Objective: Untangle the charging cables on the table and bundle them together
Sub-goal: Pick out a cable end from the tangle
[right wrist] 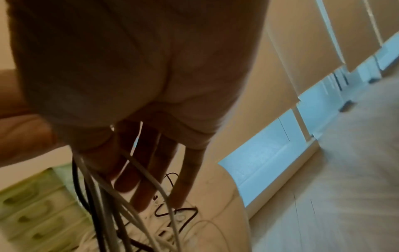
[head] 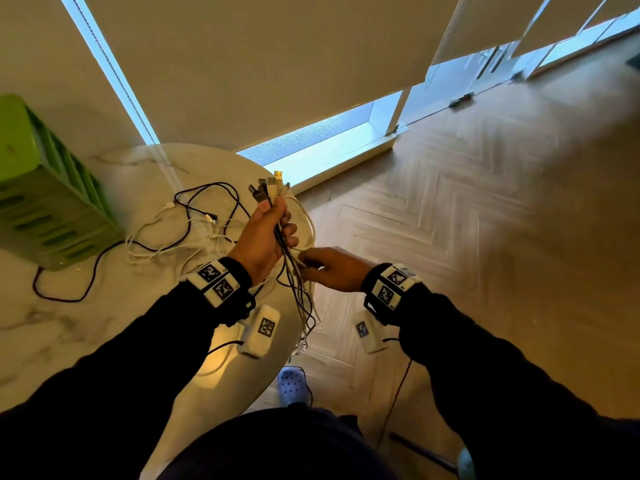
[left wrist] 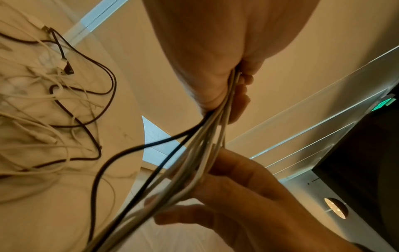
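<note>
My left hand (head: 273, 230) grips a bunch of black and white charging cables (head: 298, 289) upright, their plug ends (head: 270, 188) sticking out above the fist. The strands hang down past the edge of the marble table (head: 104, 323). In the left wrist view the bunch (left wrist: 207, 136) leaves the left hand (left wrist: 215, 76) and runs down into my right hand (left wrist: 233, 192). My right hand (head: 322, 268) sits just below the left and pinches the hanging strands between thumb and fingers. Its other fingers (right wrist: 142, 170) stretch out beside the cables (right wrist: 103, 204). More cables (head: 194, 230) lie tangled on the table.
A green slotted crate (head: 45, 209) stands at the table's left, with a black cord (head: 69, 292) trailing in front of it. The table's rounded edge runs beneath my hands. Herringbone wood floor (head: 467, 220) lies to the right, and a low window (head: 329, 143) sits behind the table.
</note>
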Demonstrator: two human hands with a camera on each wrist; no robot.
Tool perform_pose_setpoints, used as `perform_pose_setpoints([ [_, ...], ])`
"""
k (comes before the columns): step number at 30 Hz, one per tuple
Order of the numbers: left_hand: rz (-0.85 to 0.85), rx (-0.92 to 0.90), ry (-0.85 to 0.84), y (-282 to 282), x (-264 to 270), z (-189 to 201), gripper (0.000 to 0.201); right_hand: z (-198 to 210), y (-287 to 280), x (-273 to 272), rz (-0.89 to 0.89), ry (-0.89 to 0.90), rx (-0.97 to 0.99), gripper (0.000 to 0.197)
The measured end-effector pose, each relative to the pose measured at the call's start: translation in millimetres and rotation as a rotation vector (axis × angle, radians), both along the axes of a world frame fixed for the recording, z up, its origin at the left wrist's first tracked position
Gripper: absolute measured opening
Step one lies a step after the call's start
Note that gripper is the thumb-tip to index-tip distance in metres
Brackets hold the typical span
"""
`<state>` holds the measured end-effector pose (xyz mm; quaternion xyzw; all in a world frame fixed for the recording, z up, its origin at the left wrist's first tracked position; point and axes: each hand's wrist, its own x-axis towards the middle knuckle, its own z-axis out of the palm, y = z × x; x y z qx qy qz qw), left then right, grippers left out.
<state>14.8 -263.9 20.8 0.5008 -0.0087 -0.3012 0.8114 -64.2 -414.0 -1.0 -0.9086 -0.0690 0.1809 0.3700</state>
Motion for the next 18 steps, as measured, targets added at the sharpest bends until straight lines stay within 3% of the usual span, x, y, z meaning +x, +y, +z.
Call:
perform_pose_setpoints([
  [4,0.11,0.228,-0.115,8.2,15.2,-9.8,0.027,4.6,-13.9,-0.6,-0.08,-0.086,-0.003,0.025],
  [8,0.165,0.228,-0.071,11.1,25.6,-19.9,0.028,2.4,-43.5,4.6,-0.275,-0.138,-0.023,0.025],
  [10,0.19,0.215,-0.053,13.6,29.5,-18.3,0.027,-8.8,-67.2,3.7,-0.304,0.036,-0.182,0.027],
  [12,0.192,0.172,-0.046,17.9,32.2,-13.2,0.024,-20.0,-87.7,-3.8,-0.192,0.357,-0.506,0.03],
  [14,0.159,0.122,-0.036,23.0,35.0,-6.5,0.025,-27.4,-93.4,-12.6,-0.073,0.656,-0.744,0.059],
  [15,0.122,0.099,-0.035,24.5,35.8,-3.1,0.027,-27.8,-90.7,-13.5,-0.063,0.718,-0.734,0.083],
  [16,0.075,0.081,-0.038,25.8,36.0,-0.1,0.029,-24.9,-83.5,-10.6,-0.074,0.698,-0.659,0.103],
  [18,-0.034,0.067,-0.052,24.7,33.3,5.8,0.033,-12.3,-61.1,0.8,-0.11,0.469,-0.43,0.123],
])
